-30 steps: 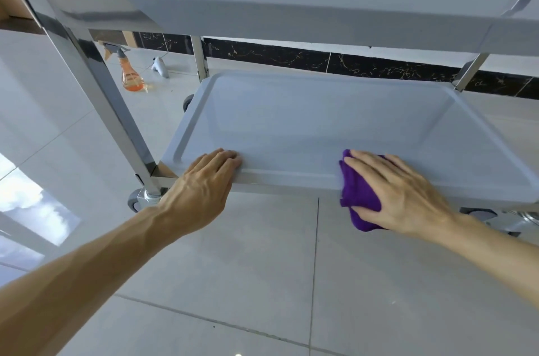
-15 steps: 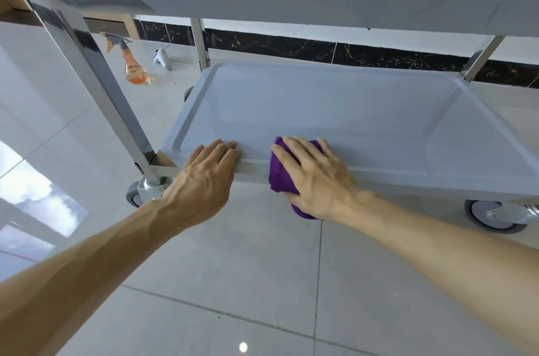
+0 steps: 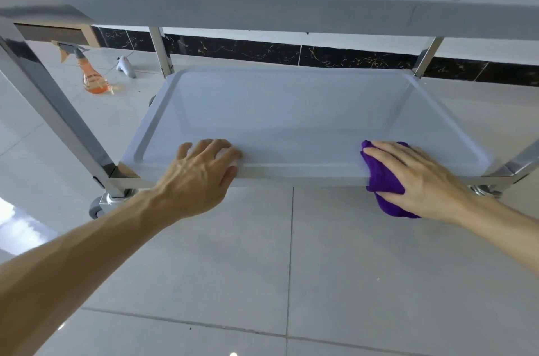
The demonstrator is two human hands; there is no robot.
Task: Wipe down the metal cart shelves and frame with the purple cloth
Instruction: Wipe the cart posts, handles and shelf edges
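Observation:
The metal cart's lower shelf (image 3: 291,110) is a shallow grey tray between shiny frame posts (image 3: 58,122). An upper shelf (image 3: 262,11) spans the top of the view. My left hand (image 3: 201,178) rests on the lower shelf's front rim near its left end, fingers lying over the edge. Over the same rim's right part, my right hand (image 3: 420,180) presses the bunched purple cloth (image 3: 385,183) with straight fingers. Part of the cloth hangs below the rim under my palm.
An orange spray bottle (image 3: 90,75) and a small white object (image 3: 127,65) stand on the tiled floor behind the cart's left side. Caster wheels (image 3: 97,207) sit under the front corners. A black marbled skirting (image 3: 320,57) lines the wall behind.
My right hand slid the cloth left along the front rim up to my left hand, then back to the right end. The left hand stayed on the rim.

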